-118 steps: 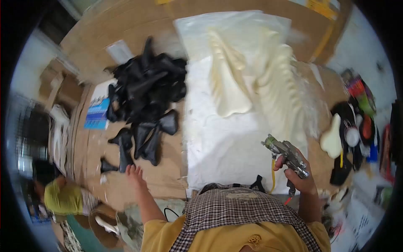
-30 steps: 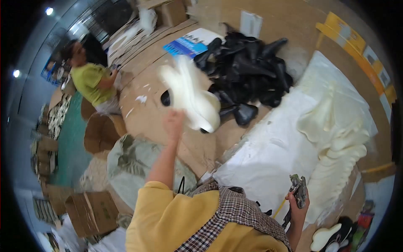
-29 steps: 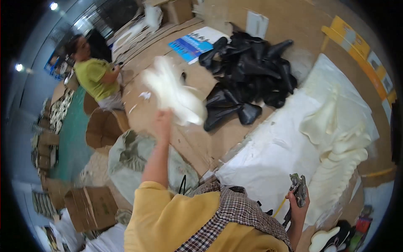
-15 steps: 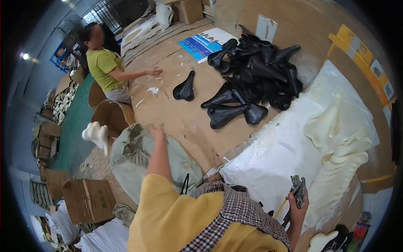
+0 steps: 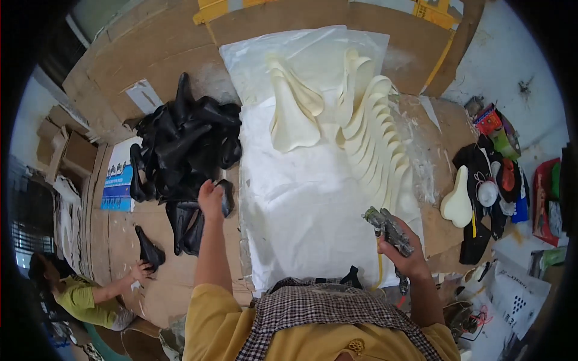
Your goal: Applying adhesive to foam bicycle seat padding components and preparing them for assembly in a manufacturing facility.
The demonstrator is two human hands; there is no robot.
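My right hand (image 5: 410, 260) grips a dirty grey spray gun (image 5: 395, 233) with a yellow hose, above the white sheet (image 5: 289, 222). My left hand (image 5: 211, 200) is raised by the near edge of a heap of black bicycle saddle covers (image 5: 186, 135), its fingers loosely bent and apart, with nothing visible in them. One black cover (image 5: 226, 197) shows just behind it. On the white sheet lie cream foam saddle pads: a few (image 5: 292, 123) at the back middle, and an overlapping row of several (image 5: 376, 147) at the right.
At the left, a co-worker's hand (image 5: 142, 272) touches a lone black saddle cover (image 5: 149, 248) on the cardboard-covered table (image 5: 120, 234). A blue and white printed sheet (image 5: 117, 183) lies beside the heap. A single cream pad (image 5: 457, 198) and clutter are at the right.
My view has swung right. My left hand has moved from over the grey-green sack to the black heap. The pale saddle-shaped piece seen in mid-air is out of view. The co-worker's hand has reached the lone cover.
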